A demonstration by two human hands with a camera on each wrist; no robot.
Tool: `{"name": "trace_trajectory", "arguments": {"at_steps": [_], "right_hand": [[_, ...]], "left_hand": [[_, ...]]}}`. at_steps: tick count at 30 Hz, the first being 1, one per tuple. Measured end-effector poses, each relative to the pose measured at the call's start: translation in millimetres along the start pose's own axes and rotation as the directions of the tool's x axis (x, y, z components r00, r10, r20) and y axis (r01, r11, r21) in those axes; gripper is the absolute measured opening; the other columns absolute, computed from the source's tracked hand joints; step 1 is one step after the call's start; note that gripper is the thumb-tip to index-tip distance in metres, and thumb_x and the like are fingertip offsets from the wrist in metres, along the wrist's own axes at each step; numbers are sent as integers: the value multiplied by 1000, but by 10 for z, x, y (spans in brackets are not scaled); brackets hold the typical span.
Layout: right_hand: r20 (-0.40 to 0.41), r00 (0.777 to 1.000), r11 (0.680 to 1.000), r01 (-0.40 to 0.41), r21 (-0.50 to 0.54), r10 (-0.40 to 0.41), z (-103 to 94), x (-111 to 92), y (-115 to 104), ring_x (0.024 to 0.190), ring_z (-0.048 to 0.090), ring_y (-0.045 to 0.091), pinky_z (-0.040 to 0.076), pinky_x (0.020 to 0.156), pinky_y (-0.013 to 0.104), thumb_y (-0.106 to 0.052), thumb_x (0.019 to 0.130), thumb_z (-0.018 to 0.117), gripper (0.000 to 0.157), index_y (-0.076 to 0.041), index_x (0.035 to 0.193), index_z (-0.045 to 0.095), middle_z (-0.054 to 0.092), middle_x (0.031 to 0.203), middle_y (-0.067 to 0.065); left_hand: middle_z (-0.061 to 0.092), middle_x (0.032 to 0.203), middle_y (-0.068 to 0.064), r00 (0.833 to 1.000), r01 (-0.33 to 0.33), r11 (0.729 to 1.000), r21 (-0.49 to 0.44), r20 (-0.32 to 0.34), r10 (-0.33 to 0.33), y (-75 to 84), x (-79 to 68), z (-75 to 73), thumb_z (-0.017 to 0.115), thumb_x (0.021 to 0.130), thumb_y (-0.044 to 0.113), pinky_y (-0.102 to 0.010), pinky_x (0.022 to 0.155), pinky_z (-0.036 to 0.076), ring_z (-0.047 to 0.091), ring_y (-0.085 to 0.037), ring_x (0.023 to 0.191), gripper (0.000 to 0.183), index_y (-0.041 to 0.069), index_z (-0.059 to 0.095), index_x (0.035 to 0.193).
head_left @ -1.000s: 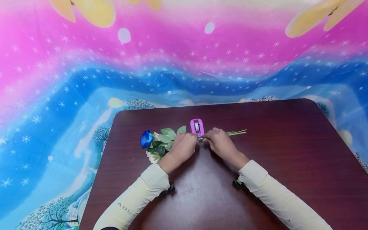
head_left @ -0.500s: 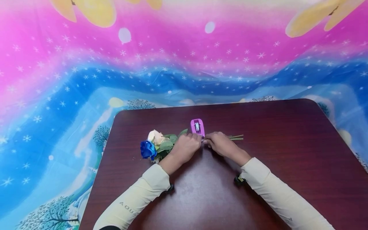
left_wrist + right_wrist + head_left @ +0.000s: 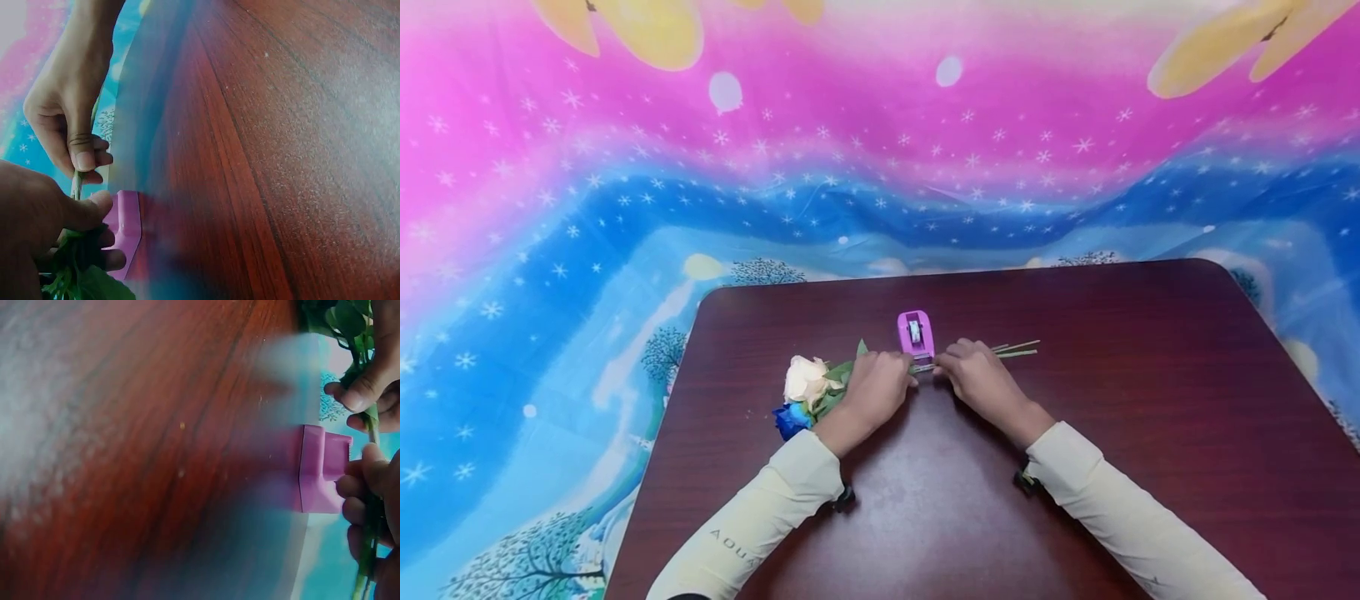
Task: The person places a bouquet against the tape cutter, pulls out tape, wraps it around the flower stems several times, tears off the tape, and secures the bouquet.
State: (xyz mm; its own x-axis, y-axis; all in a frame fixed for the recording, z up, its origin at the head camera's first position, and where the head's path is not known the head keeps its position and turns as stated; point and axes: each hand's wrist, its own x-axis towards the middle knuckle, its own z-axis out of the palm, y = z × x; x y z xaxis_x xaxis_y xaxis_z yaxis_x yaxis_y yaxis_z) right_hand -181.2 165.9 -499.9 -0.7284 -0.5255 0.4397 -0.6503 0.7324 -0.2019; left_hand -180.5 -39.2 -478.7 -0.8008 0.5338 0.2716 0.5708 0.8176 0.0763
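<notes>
A bunch of flowers lies crosswise between both hands, with a cream rose (image 3: 806, 380) and a blue rose (image 3: 792, 421) at its left end. My left hand (image 3: 877, 385) grips the stems just below the green leaves (image 3: 103, 284). To its right, my right hand (image 3: 982, 379) pinches the same stems (image 3: 1018, 347) between thumb and fingers, and their cut ends stick out beyond it. A pale, shiny stretch of the stems (image 3: 76, 185) shows in the short gap between the hands. Right behind that gap stands a pink tape dispenser (image 3: 915, 335) with a small roll in it.
The dark reddish-brown table (image 3: 1120, 350) has rounded far corners. Behind it hangs a pink and blue backdrop cloth (image 3: 880, 158) printed with snowflakes and trees. A few tiny crumbs lie on the table left of the flowers.
The bunch has turned about its stems: the cream rose has come up into view and the blue rose has moved down toward the left sleeve. The tape dispenser has stayed in place.
</notes>
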Motion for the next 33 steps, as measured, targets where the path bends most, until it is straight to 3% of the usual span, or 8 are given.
{"name": "trace_trajectory", "arguments": {"at_steps": [3, 8, 12, 16, 20, 27, 33], "right_hand": [[17, 1000, 999, -19, 28, 18, -11, -21, -7, 80, 63, 19, 52, 71, 36, -17, 94, 75, 13, -8, 102, 78, 71, 86, 2], [37, 997, 995, -71, 74, 68, -22, -62, -27, 90, 69, 21, 57, 81, 41, -17, 94, 75, 29, -10, 122, 72, 74, 100, 5], [39, 999, 999, -20, 29, 19, -15, -91, -20, 80, 62, 18, 54, 75, 37, -14, 95, 72, 38, -19, 132, 70, 67, 92, 2], [32, 998, 999, 46, -14, -46, 0, -98, -5, 72, 51, 15, 47, 66, 32, -10, 94, 71, 39, -22, 131, 72, 60, 85, 0], [48, 998, 999, 47, 9, -47, -1, -90, -5, 68, 48, 13, 45, 63, 30, -8, 94, 70, 37, -20, 129, 73, 59, 84, -1], [139, 990, 999, -9, 35, 4, 2, -61, -20, 70, 54, 12, 48, 63, 29, -9, 97, 68, 37, -21, 132, 70, 68, 93, 0], [171, 985, 999, 36, -1, -35, 0, -4, 13, 69, 58, 15, 49, 62, 32, -13, 101, 64, 31, -19, 130, 72, 69, 89, -1]], "left_hand": [[74, 72, 2, 999, 32, 999, 2, -21, -32, 13, -2, 32, 81, 88, 31, -37, 54, 51, 66, -20, 57, 20, 16, 70, 80], [74, 71, 3, 999, 34, 998, 47, -42, -32, 39, -17, 69, 80, 87, 30, -35, 53, 50, 65, -18, 55, 18, 16, 71, 83], [75, 72, 2, 999, 36, 997, 65, -39, -34, 53, -23, 78, 80, 86, 31, -35, 53, 50, 65, -18, 56, 17, 16, 72, 85], [74, 72, 2, 999, 42, 996, 73, -31, -39, 56, -27, 97, 80, 86, 30, -36, 53, 51, 65, -19, 56, 16, 16, 71, 84], [74, 71, 2, 999, 46, 997, 63, -12, -45, 53, -24, 117, 80, 86, 29, -36, 53, 51, 65, -19, 56, 16, 17, 71, 82], [73, 70, 1, 997, 64, 997, 50, 47, -66, 44, -7, 132, 80, 88, 32, -37, 54, 52, 67, -20, 58, 18, 17, 71, 82], [73, 70, 1, 993, 92, 994, 64, 72, -97, 42, 26, 160, 81, 86, 34, -36, 53, 51, 66, -19, 58, 19, 17, 73, 81]]}}
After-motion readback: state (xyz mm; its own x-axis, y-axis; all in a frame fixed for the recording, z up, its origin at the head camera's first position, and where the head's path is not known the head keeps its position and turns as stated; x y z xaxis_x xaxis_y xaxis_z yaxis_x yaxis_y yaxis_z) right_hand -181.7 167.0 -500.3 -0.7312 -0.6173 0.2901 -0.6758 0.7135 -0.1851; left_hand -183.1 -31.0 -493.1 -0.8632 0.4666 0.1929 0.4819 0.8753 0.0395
